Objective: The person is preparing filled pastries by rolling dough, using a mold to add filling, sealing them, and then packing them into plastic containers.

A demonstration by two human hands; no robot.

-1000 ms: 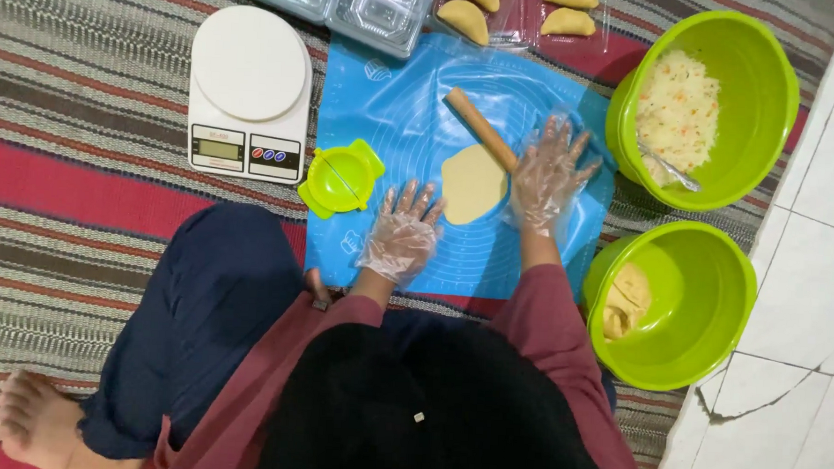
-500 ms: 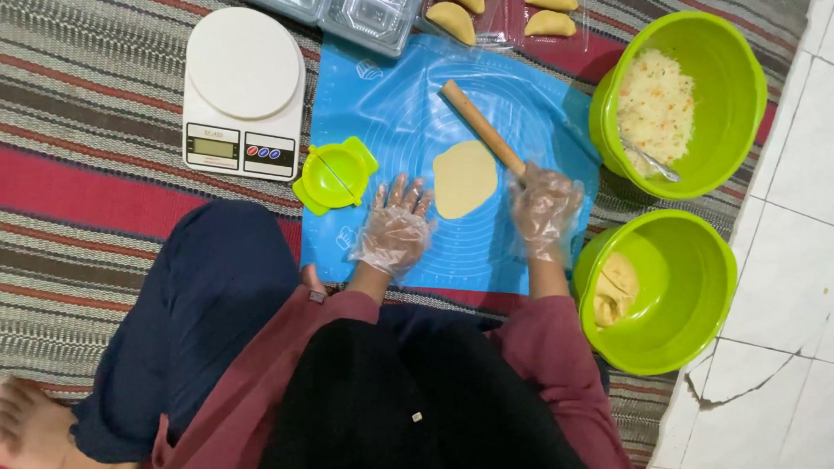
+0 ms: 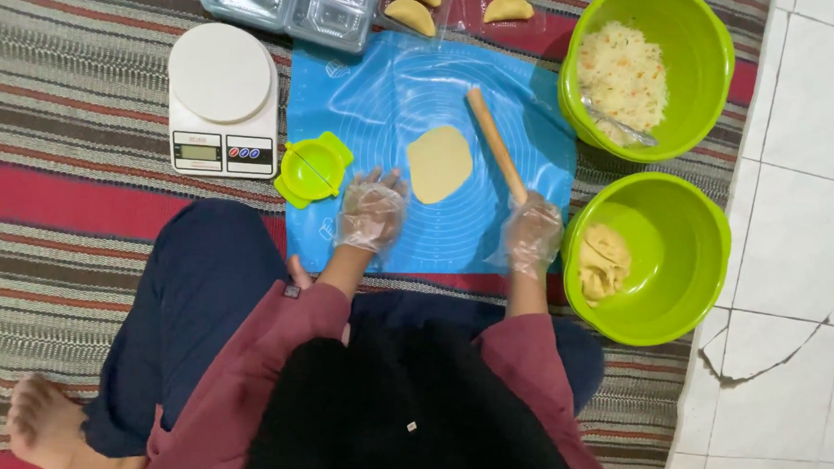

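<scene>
One flattened disc of dough (image 3: pixel 439 163) lies in the middle of the blue mat (image 3: pixel 367 92), so the rolling step looks about finished. The wooden rolling pin (image 3: pixel 496 144) rests slantwise just beside the disc, its near end under the gloved right hand (image 3: pixel 532 235), whose fingers seem curled on it. The left hand (image 3: pixel 371 212) rests flat, fingers spread, beside the green dumpling press (image 3: pixel 313 168). Next, I judge, the disc needs lifting onto that press, then filling from the upper bowl (image 3: pixel 697 50).
</scene>
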